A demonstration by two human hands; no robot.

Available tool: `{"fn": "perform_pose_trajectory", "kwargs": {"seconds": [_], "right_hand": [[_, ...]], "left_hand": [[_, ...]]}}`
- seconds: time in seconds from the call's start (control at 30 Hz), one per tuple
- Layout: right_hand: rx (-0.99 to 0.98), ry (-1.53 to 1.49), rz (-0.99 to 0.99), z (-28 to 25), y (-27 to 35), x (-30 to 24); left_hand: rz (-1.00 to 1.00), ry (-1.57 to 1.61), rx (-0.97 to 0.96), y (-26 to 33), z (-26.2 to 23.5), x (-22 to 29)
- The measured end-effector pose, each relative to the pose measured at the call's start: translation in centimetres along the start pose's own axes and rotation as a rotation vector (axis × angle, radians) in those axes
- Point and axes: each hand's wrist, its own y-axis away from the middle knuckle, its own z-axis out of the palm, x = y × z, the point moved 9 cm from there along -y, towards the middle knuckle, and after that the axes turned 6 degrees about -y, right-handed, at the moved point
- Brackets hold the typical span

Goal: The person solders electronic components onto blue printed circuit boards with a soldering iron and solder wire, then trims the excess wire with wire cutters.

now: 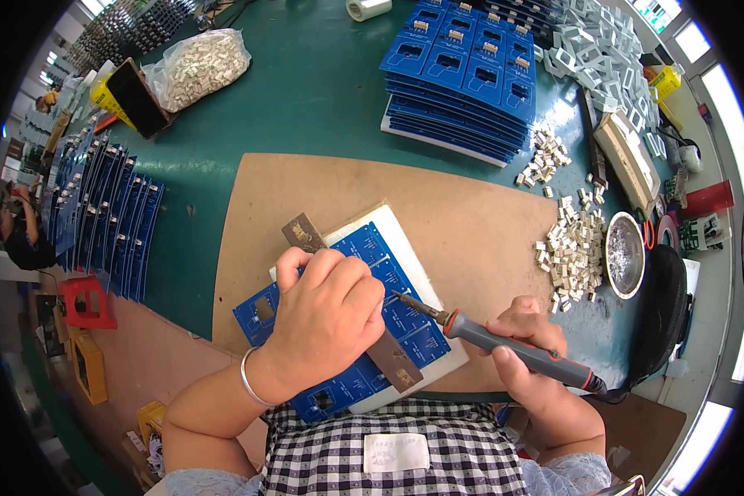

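My right hand [531, 335] grips a grey soldering iron [512, 345] with orange trim. Its tip meets, or nearly meets, a blue circuit board panel [359, 241] with square cutouts. That panel lies at a slant on a white pad [406, 248]. A brown bar [397, 364] crosses the board diagonally, passing under my left hand [326, 310]. My left fingers are curled closed, thumb and fingertips pinched close to the iron's tip. Whatever they pinch is hidden or too thin to make out.
Beneath the pad is a brown board [471, 211] on a green table. Small white connectors [572, 252] lie right, beside a metal bowl [625, 256]. Blue panels are stacked at the back [463, 74] and left [107, 215]. A phone [140, 99] leans by a bag of connectors [202, 66].
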Motion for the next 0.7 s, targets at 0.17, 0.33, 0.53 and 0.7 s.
{"fn": "perform_pose_trajectory", "kwargs": {"seconds": [0.17,0.33,0.53,0.7], "right_hand": [[-0.004,-0.006,0.009,0.1,-0.2,0.1],[0.003,-0.01,0.023,0.1,-0.5,0.1],[0.015,0.004,0.002,0.0,-0.4,0.0],[0.016,0.015,0.002,-0.2,-0.2,-0.3]], "left_hand": [[-0.004,-0.018,-0.027,-0.4,0.2,-0.1],[-0.01,-0.029,-0.056,-0.7,0.4,-0.2],[-0.02,-0.003,-0.064,-1.1,0.0,-0.3],[-0.097,0.04,-0.049,-0.3,-2.1,-1.2]]}}
